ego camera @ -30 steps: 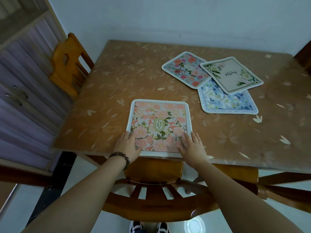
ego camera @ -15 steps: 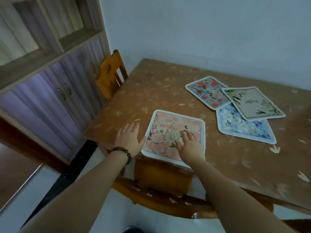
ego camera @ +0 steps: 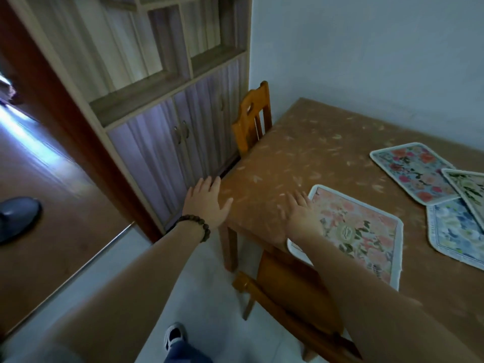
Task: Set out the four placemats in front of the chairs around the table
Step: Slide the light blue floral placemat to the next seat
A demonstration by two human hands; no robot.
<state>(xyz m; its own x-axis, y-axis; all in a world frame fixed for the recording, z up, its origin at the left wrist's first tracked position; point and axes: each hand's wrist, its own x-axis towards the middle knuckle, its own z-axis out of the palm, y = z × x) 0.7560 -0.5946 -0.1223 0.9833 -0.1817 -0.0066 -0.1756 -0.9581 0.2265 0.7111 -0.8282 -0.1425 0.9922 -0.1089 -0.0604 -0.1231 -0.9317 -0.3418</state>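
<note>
- The left hand [ego camera: 207, 203] is open and flat, with the fingers spread out. It holds nothing. It is past the corner of the table [ego camera: 301, 163], in front of the cupboard [ego camera: 167, 148].
- There is a bead bracelet [ego camera: 195, 226] on the left wrist.
- The right hand [ego camera: 301, 218] is open too, with the fingers spread. It holds nothing. It is over the table, at the left edge of the pink flower mat [ego camera: 358, 231]. I cannot tell if it touches the mat.
- The pink flower mat lies flat at the near edge of the table. Its near corner sticks out a little over the edge. It is in front of the near chair [ego camera: 288, 292], which is pushed under the table.
- Three more mats lie in a bunch farther to the right on the table, apart from the pink one.
- The red flower mat [ego camera: 411, 171] is the farthest back one.
- The white mat with green leaves [ego camera: 468, 187] lies partly on top of the red flower mat and the blue flower mat [ego camera: 455, 229].
- A second chair [ego camera: 252, 119] stands at the left side of the table, next to the cupboard. No mat is in front of it.
- A shoe [ego camera: 174, 335] shows on the pale floor at the bottom.
- The picture is a bit blurry.
</note>
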